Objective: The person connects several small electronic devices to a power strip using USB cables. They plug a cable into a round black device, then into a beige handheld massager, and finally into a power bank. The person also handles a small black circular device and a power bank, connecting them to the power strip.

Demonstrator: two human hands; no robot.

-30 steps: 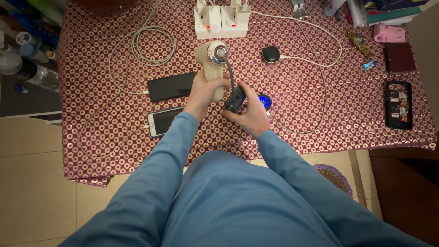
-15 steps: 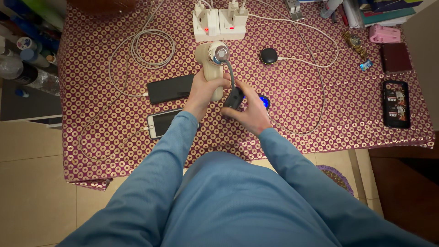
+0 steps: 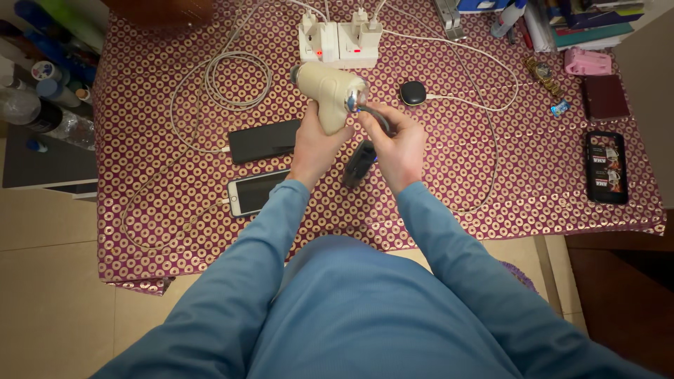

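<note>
My left hand [image 3: 316,144] grips the cream handheld device [image 3: 326,91]; my right hand [image 3: 401,140] pinches its black strap [image 3: 372,116] above the counter [image 3: 491,182].

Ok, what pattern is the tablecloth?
Maroon tablecloth with small gold rings all over; the head view shows it.

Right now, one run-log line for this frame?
left hand: holds beige pistol-shaped plastic device | right hand: pinches its dark cord | black plug: dangling
</note>
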